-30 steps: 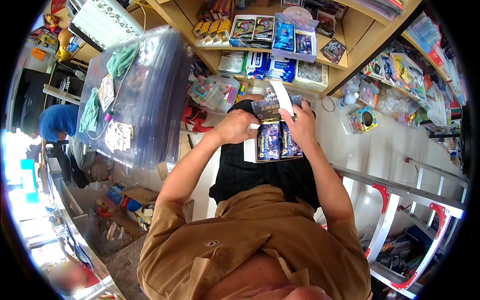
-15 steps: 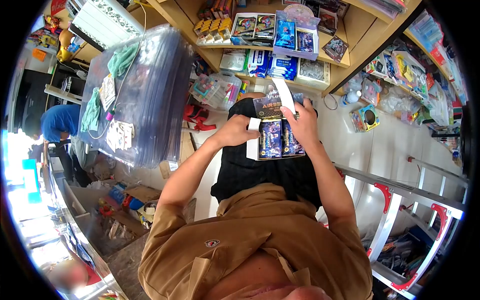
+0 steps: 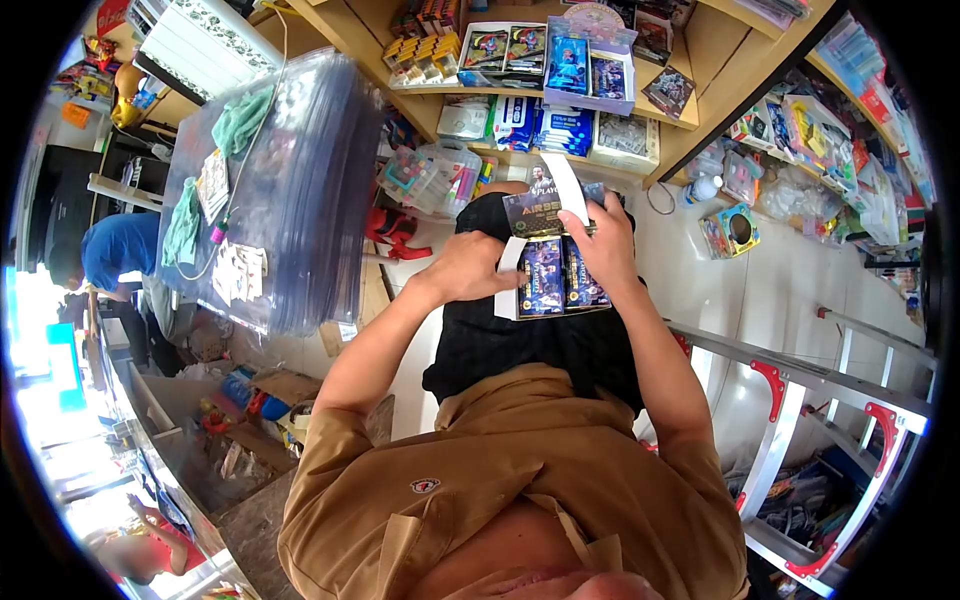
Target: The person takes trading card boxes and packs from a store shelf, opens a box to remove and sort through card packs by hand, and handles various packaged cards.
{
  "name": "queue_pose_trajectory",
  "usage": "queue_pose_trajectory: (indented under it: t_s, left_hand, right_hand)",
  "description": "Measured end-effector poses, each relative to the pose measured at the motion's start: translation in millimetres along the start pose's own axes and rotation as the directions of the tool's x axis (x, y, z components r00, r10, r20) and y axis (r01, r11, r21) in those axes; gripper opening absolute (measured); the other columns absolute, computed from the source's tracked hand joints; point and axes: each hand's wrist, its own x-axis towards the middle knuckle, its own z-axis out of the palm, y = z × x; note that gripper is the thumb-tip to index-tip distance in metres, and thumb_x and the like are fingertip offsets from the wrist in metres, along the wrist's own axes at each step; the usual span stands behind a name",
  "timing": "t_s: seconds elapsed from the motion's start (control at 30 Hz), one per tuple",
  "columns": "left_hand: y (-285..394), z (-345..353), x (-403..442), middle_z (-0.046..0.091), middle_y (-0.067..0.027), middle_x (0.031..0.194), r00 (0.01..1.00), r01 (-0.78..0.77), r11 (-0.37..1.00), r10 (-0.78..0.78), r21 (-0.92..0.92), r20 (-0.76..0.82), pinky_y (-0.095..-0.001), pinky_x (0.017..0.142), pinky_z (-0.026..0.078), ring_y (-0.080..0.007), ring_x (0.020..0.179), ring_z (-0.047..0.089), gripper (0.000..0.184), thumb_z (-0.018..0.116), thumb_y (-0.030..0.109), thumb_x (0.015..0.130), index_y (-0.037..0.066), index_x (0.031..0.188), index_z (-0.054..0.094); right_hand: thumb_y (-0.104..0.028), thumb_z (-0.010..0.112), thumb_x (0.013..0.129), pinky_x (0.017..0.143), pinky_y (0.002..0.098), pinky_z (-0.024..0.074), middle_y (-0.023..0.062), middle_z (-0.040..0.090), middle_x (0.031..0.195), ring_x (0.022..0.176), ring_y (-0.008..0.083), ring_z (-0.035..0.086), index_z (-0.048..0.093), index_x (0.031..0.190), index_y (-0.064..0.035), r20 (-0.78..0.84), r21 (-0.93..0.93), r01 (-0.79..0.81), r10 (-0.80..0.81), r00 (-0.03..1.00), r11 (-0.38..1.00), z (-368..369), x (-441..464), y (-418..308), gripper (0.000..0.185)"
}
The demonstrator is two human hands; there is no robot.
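Observation:
A box of trading-card packs rests on my lap with its printed lid raised and its white side flaps folded out. Inside stand two stacks of shiny blue foil packs. My right hand is closed on the box's right side, thumb against the upright white flap. At the left side, my left hand is around the left flap, its thumb reaching over to the edge of the left stack. Some of its fingers are hidden behind the box.
Ahead is a wooden shelf with card boxes and wipes packets. A stack of clear plastic sheets stands left, a ladder right. A person in a blue shirt bends at far left; another in red is lower left.
My left thumb has moved from pressing the left flap to over its edge, beside the packs. My right hand stays almost still. The person in red has shifted, showing an arm.

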Motion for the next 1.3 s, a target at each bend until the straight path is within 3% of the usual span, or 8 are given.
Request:
queue_pose_trajectory:
  t_s: [0.27,0.33,0.43,0.53,0.77,0.9,1.03,1.3]
  left_hand:
    - [-10.6,21.9,0.5,0.070,-0.0230,0.082,0.969,-0.233,0.961,0.215,-0.148,-0.125,-0.0527,0.077,0.053,-0.0449,0.086,0.067,0.028,0.072,0.025,0.085,-0.002,0.080,0.069]
    - [-5.6,19.4,-1.1,0.071,-0.0209,0.083,0.950,-0.293,0.952,0.280,-0.090,-0.137,-0.0539,0.076,0.052,-0.0441,0.087,0.067,0.025,0.071,0.023,0.085,-0.002,0.080,0.068]
    - [7.7,9.3,-7.2,0.071,-0.0212,0.082,0.947,-0.290,0.956,0.282,-0.034,-0.153,-0.0533,0.076,0.053,-0.0441,0.085,0.068,0.027,0.072,0.025,0.085,-0.002,0.081,0.070]
    - [5.5,6.7,-9.7,0.070,-0.0225,0.079,0.982,-0.179,0.982,0.174,-0.064,-0.080,-0.0519,0.072,0.053,-0.0443,0.081,0.068,0.028,0.076,0.027,0.086,-0.001,0.083,0.072]
    - [-3.4,15.7,-12.6,0.070,-0.0225,0.080,0.969,-0.245,0.961,0.246,-0.129,-0.004,-0.0520,0.071,0.052,-0.0437,0.079,0.068,0.026,0.074,0.025,0.087,-0.001,0.083,0.071]
    - [6.4,13.6,-14.1,0.070,-0.0198,0.082,0.934,-0.355,0.933,0.351,-0.053,-0.072,-0.0502,0.074,0.053,-0.0438,0.084,0.068,0.019,0.070,0.020,0.086,0.001,0.087,0.071]
    - [6.0,12.5,-20.9,0.073,-0.0203,0.087,0.984,-0.174,0.983,0.175,-0.056,0.015,-0.0495,0.076,0.053,-0.0422,0.086,0.070,0.027,0.075,0.029,0.087,0.002,0.087,0.073]
    - [6.4,25.8,-20.5,0.070,-0.0191,0.082,0.930,-0.367,0.923,0.359,-0.121,-0.078,-0.0502,0.074,0.053,-0.0420,0.083,0.068,0.025,0.074,0.026,0.084,0.002,0.089,0.073]
  right_hand:
    - [-0.025,0.077,0.093,0.096,0.0456,0.0505,0.0253,0.060,0.130,0.116,0.0428,0.060,0.075,0.107,0.0012,0.016,0.036,-0.046,0.045,0.999,0.998,-3.3,0.3,-3.2,0.030]
    - [-0.024,0.076,0.094,0.085,0.0462,0.0521,0.0235,0.065,0.109,0.097,0.0419,0.065,0.075,0.106,-0.0001,-0.059,0.017,0.053,-0.052,0.997,0.998,-2.1,0.4,-2.3,0.027]
    - [-0.025,0.077,0.093,0.098,0.0468,0.0496,0.0270,0.060,0.131,0.119,0.0449,0.058,0.075,0.108,0.0001,0.009,0.000,-0.008,0.008,1.000,1.000,-0.4,-1.1,3.6,0.029]
    - [-0.024,0.076,0.093,0.086,0.0464,0.0524,0.0246,0.066,0.112,0.098,0.0422,0.065,0.075,0.106,-0.0001,-0.058,-0.048,0.082,-0.085,0.995,0.995,1.9,-1.0,4.4,0.027]
    - [-0.026,0.077,0.092,0.096,0.0460,0.0508,0.0250,0.061,0.128,0.115,0.0425,0.060,0.074,0.105,0.0010,0.002,0.009,-0.015,0.015,1.000,1.000,0.6,-1.6,2.8,0.030]
    - [-0.026,0.077,0.093,0.094,0.0461,0.0511,0.0234,0.062,0.123,0.112,0.0421,0.061,0.074,0.105,0.0008,0.008,-0.003,-0.046,0.046,0.999,0.999,-0.1,-1.5,0.8,0.030]
    - [-0.027,0.077,0.093,0.093,0.0464,0.0510,0.0232,0.062,0.121,0.111,0.0424,0.061,0.074,0.106,0.0008,0.011,-0.009,-0.026,0.027,1.000,1.000,0.1,-2.4,2.4,0.031]
    - [-0.024,0.078,0.092,0.086,0.0438,0.0526,0.0196,0.067,0.110,0.099,0.0383,0.066,0.076,0.106,-0.0008,-0.080,-0.041,0.053,-0.056,0.995,0.998,4.4,-2.6,6.4,0.027]
